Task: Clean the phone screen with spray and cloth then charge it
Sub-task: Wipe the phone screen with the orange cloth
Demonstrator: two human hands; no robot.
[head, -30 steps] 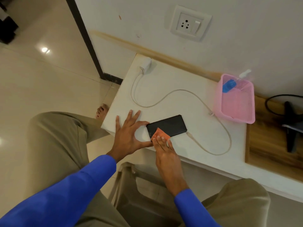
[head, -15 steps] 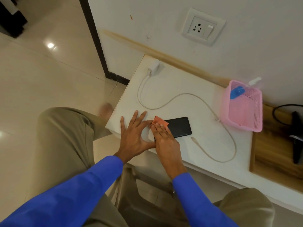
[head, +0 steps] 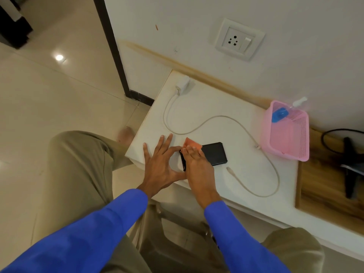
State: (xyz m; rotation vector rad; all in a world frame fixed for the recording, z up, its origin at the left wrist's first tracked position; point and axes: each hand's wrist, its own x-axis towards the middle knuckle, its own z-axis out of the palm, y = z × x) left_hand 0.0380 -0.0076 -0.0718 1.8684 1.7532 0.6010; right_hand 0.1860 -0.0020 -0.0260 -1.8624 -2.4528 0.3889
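Note:
A black phone (head: 214,153) lies flat near the front edge of the white table (head: 206,107). My right hand (head: 197,166) presses a small orange cloth (head: 192,143) onto the phone's left part, fingers flat on it. My left hand (head: 159,164) rests spread on the table, thumb and forefinger braced against the phone's left end. A white charger (head: 183,86) sits at the table's back left, its cable (head: 206,123) looping right and round to a loose plug (head: 229,169) beside the phone. The spray bottle (head: 281,113) lies in a pink basket (head: 285,146).
A wall socket (head: 239,40) with a switch is above the table. To the right is a wooden surface (head: 323,186) with a black object and a dark cable. Below are my knees in khaki trousers and a chair; tiled floor lies on the left.
My right hand has slid the orange cloth from the phone's front edge up and over to its left end. My left hand stays braced against the phone.

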